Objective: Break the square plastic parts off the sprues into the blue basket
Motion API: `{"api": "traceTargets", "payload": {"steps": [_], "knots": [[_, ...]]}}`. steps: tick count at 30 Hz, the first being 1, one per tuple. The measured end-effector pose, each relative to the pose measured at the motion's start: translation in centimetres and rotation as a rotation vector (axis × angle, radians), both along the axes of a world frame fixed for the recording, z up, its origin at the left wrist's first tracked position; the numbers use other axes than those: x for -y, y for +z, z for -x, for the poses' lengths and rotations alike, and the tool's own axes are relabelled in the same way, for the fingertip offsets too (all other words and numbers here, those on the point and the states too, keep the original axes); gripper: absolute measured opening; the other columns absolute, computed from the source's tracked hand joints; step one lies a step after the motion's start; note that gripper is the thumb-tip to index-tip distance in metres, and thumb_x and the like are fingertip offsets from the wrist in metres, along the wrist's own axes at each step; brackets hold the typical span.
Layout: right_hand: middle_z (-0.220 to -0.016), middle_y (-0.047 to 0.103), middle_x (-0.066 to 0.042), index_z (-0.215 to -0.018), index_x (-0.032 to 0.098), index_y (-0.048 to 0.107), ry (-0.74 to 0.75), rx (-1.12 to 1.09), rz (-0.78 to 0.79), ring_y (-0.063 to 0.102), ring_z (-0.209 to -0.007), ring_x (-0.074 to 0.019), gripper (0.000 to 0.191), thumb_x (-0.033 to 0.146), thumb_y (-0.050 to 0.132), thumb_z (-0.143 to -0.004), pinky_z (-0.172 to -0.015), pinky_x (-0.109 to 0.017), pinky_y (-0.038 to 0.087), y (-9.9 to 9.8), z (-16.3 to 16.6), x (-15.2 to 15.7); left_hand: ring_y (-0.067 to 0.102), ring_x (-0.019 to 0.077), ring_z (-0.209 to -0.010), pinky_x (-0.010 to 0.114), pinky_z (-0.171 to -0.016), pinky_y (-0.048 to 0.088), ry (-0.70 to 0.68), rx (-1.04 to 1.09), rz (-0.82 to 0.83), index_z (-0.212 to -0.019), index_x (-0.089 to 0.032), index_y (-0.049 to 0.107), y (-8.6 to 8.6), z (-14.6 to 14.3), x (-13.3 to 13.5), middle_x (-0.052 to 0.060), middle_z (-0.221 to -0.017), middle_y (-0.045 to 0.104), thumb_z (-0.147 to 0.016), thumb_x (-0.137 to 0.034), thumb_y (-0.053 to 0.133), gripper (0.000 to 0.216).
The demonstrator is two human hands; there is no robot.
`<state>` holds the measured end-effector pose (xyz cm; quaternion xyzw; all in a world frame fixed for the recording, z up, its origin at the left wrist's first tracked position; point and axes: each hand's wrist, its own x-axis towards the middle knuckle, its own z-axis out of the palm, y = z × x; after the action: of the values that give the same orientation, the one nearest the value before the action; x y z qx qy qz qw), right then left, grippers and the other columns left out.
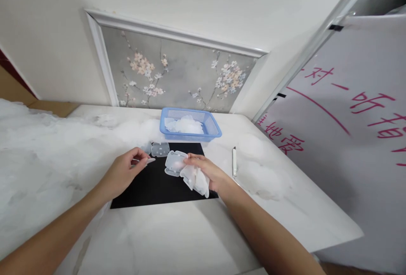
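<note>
My right hand (pixel 207 171) is closed around a loose bunch of translucent white plastic pieces (pixel 175 163), thin and flat with rounded corners, fanned out over the black mat (pixel 152 190). Between the thumb and fingers of my left hand (pixel 125 168) is a small whitish plastic piece (pixel 151 160), seen nearly edge-on. Just beyond my left fingertips, one more translucent plastic piece with small pale dots (pixel 160 149) lies at the far edge of the mat. My left palm is turned away, so anything inside it is hidden.
A blue plastic basket (pixel 190 136) behind the mat contains more whitish pieces (pixel 187 125). To the right lies a slim white tool (pixel 234 163), perhaps a utility knife. A large heap of translucent pieces (pixel 38 156) covers the table's left side. A whiteboard (pixel 349 173) stands at right.
</note>
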<state>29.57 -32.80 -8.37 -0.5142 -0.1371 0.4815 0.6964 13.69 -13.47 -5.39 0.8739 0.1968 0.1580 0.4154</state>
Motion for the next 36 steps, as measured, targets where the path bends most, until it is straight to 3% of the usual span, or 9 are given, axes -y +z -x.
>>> {"api": "traceTargets", "payload": {"steps": [4, 8, 12, 16, 20, 24, 27, 33, 36], "knots": [[-0.058, 0.056, 0.006, -0.069, 0.019, 0.049, 0.013, 0.002, -0.004, 0.051, -0.050, -0.0099, 0.046, 0.038, 0.088, -0.053, -0.050, -0.022, 0.040, -0.1, 0.0, 0.0, 0.063, 0.0215, -0.089, 0.035, -0.080, 0.051, 0.039, 0.109, 0.544, -0.082, -0.021, 0.054, 0.2, -0.1, 0.4, 0.002, -0.087, 0.067, -0.081, -0.049, 0.061, 0.029], [-0.062, 0.056, 0.004, -0.074, 0.020, 0.053, -0.007, 0.224, -0.051, 0.048, -0.053, -0.0105, 0.044, 0.049, 0.083, -0.060, -0.052, -0.023, 0.038, 0.0, 0.0, 0.1, 0.068, 0.0196, -0.082, 0.037, -0.079, 0.056, 0.068, 0.117, 0.970, -0.083, -0.020, 0.054, 0.2, -0.1, 1.0, 0.003, -0.086, 0.068, -0.085, -0.028, 0.062, 0.012], [-0.059, 0.046, 0.002, -0.063, 0.020, 0.052, -0.159, 0.723, -0.007, 0.043, -0.057, -0.0126, 0.044, 0.060, 0.062, -0.079, -0.055, -0.025, 0.035, 0.1, 0.1, 0.1, 0.070, 0.0220, -0.085, 0.039, -0.079, 0.058, 0.047, 0.089, 1.104, -0.090, -0.019, 0.057, 0.4, -0.2, 1.6, 0.006, -0.096, 0.070, -0.091, -0.025, 0.053, 0.007], [-0.060, 0.046, 0.001, -0.053, 0.021, 0.043, -0.232, 1.117, 0.085, 0.044, -0.059, -0.0150, 0.042, 0.044, 0.071, -0.076, -0.058, -0.028, 0.034, -0.3, 0.8, 0.0, 0.070, 0.0240, -0.091, 0.041, -0.084, 0.056, -0.008, 0.064, 1.164, -0.100, -0.021, 0.057, 0.5, -0.1, 1.9, 0.006, -0.100, 0.070, -0.093, -0.036, 0.049, 0.019], [-0.067, 0.054, 0.001, -0.081, 0.024, 0.061, -0.102, 1.390, 0.084, 0.051, -0.065, -0.0177, 0.007, 0.026, 0.067, -0.079, -0.063, -0.030, 0.039, -0.7, 1.8, -0.4, 0.068, 0.0255, -0.099, 0.044, -0.090, 0.054, -0.094, 0.067, 1.184, -0.104, -0.021, 0.057, 0.6, 0.0, 2.0, 0.007, -0.104, 0.069, -0.093, -0.042, 0.049, 0.025], [-0.107, 0.061, -0.007, -0.107, 0.026, 0.064, -0.014, 1.536, -0.049, 0.057, -0.079, -0.0189, 0.024, 0.022, 0.062, -0.083, -0.073, -0.033, 0.044, -0.9, 2.6, -0.7, 0.067, 0.0241, -0.099, 0.042, -0.090, 0.053, -0.130, 0.082, 1.159, -0.105, -0.021, 0.057, 0.5, 0.1, 2.4, 0.006, -0.104, 0.069, -0.093, -0.044, 0.048, 0.027], [-0.108, 0.063, -0.007, -0.090, 0.024, 0.065, -0.006, 1.347, -0.100, 0.059, -0.080, -0.0187, 0.011, 0.030, 0.057, -0.088, -0.073, -0.033, 0.045, -0.8, 2.9, -0.9, 0.063, 0.0253, -0.107, 0.042, -0.095, 0.049, -0.179, 0.045, 0.971, -0.115, -0.022, 0.053, 0.4, 0.1, 2.3, 0.008, -0.110, 0.067, -0.093, -0.050, 0.043, 0.036], [-0.063, 0.059, 0.003, -0.079, 0.020, 0.056, -0.055, 0.446, -0.061, 0.049, -0.052, -0.0108, 0.031, 0.046, 0.071, -0.073, -0.050, -0.022, 0.036, -0.2, 1.6, -0.8, 0.056, 0.0306, -0.099, 0.047, -0.092, 0.041, -0.142, -0.073, -0.424, -0.099, -0.023, 0.065, -0.6, 0.5, -1.5, 0.009, -0.100, 0.063, -0.084, -0.035, 0.048, 0.026], [-0.053, 0.055, 0.004, -0.076, 0.019, 0.058, 0.009, 0.255, -0.061, 0.044, -0.044, -0.0091, 0.032, 0.044, 0.075, -0.066, -0.043, -0.021, 0.032, 0.2, 0.6, -0.5, 0.055, 0.0296, -0.090, 0.042, -0.080, 0.043, -0.196, -0.121, -0.660, -0.096, -0.024, 0.067, -1.3, 0.8, -3.5, 0.010, -0.096, 0.061, -0.079, -0.028, 0.050, 0.024]]}}
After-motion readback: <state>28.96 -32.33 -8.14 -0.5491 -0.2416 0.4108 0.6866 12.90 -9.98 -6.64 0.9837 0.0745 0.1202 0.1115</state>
